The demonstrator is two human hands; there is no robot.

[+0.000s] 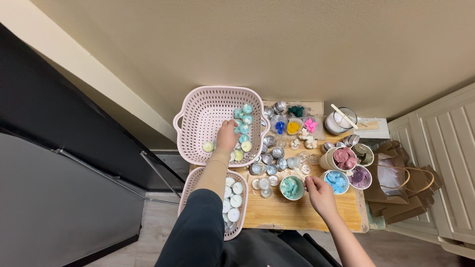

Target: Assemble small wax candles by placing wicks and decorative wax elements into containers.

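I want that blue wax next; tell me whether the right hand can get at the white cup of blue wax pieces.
Probably yes: the right hand lies beside the white cup of blue wax pieces, nothing between them.

L hand stretched fwd, fingers curled down; R hand nearer body, fingertips pinched.

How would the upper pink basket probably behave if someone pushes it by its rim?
The upper pink basket looks like thin perforated plastic with few small candles inside, so probably light and easy to slide. It overhangs the wooden table, so it might tip. The left hand reaching inside may steady it.
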